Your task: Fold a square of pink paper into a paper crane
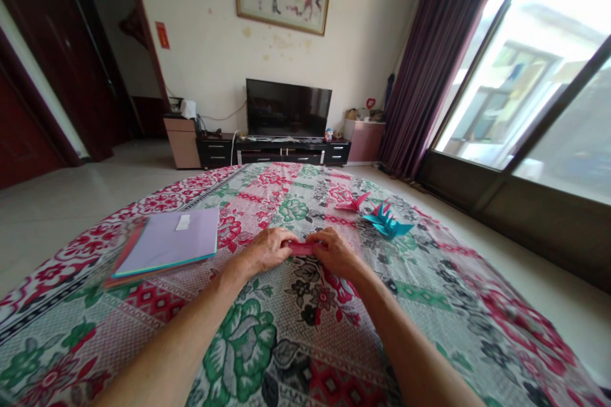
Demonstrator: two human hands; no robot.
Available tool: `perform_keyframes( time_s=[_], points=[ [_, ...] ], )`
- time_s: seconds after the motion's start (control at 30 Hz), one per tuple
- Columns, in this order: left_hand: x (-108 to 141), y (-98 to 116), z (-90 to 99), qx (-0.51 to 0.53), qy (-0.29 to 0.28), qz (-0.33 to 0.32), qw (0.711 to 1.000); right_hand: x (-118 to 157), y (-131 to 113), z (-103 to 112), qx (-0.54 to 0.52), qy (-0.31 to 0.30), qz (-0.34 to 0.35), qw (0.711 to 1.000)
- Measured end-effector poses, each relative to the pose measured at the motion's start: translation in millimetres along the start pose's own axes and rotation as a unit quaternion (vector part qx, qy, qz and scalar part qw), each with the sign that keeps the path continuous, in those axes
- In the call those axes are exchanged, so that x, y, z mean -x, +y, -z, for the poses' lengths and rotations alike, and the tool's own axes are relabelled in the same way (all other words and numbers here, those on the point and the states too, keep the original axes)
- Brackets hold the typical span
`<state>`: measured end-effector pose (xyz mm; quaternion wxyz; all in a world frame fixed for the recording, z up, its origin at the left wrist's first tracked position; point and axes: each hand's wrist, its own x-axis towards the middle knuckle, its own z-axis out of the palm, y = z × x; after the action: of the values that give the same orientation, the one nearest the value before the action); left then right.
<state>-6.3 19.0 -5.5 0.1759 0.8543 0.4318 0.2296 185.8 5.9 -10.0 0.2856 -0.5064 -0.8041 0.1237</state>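
Note:
Between my two hands is a small strip of folded pink paper (304,248), low over the tablecloth. My left hand (268,249) pinches its left end, and my right hand (335,252) grips the right end with fingers curled round it. The fingertips hide both ends of the paper. Beyond my right hand stand several folded paper cranes: a pink crane (354,203) apart on the left, and teal cranes (389,226) bunched close together with more pink behind them.
A stack of coloured paper sheets (169,241), lilac on top with a small white label, lies at the left. The round table wears a flowered tablecloth (243,343). Past its far edge are a television (289,109) on a low cabinet and a purple curtain (429,70).

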Motion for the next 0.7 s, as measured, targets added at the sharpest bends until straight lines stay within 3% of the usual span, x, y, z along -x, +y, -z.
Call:
perform_keyframes(
  time_s=[0.27, 0.5, 0.7],
  points=[
    [3.3, 0.3, 0.1, -0.114, 0.016, -0.058, 0.992, 3.8, -2.7, 1.3, 0.009, 0.013, 0.037, 0.999],
    [0.7, 4.8, -2.6, -0.088, 0.024, -0.076, 0.993, 0.2, -6.0, -1.1, 0.06, 0.0, 0.005, 0.998],
    [1.3, 6.2, -5.0, -0.083, 0.051, -0.076, 0.992, 1.6, -11.6, 2.1, 0.049, 0.002, 0.036, 0.998]
  ],
)
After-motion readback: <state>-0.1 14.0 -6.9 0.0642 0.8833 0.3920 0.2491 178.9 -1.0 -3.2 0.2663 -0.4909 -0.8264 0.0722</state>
